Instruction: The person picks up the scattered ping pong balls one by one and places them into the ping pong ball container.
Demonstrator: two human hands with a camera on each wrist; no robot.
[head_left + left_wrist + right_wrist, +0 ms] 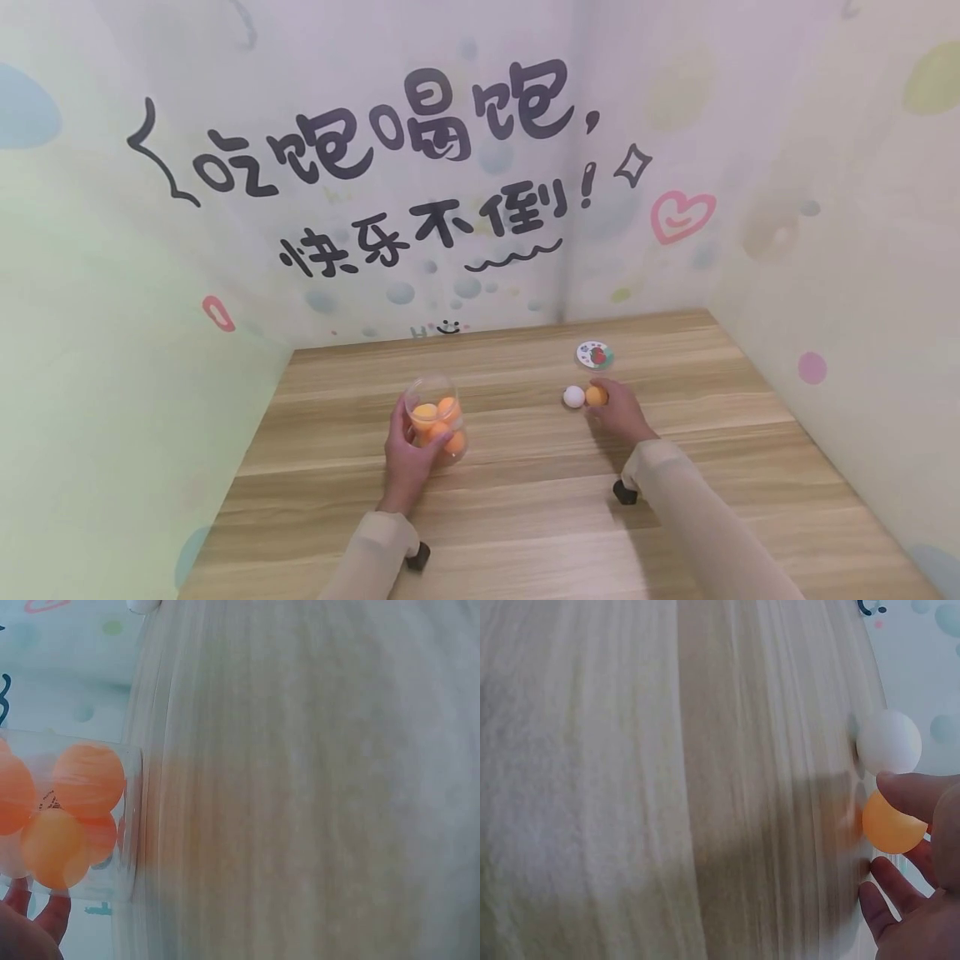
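On the left of the table, my left hand (408, 457) grips a clear plastic cup (433, 385) from its near left side, thumb across the front. Several orange ping-pong balls (88, 780) lie inside it, and its base is close to the tabletop. My right hand (624, 414) pinches an orange ping-pong ball (891, 825) between thumb and index finger, low at the table. In the right wrist view the other fingers spread beside the ball. Just left of it sits a white ping-pong ball (573, 397), near the thumb tip.
Behind the two balls lies a small round disc (595, 355) with a red and green picture. The wooden table (510, 517) meets a back wall (480, 292) with black lettering, and side walls stand at left and right.
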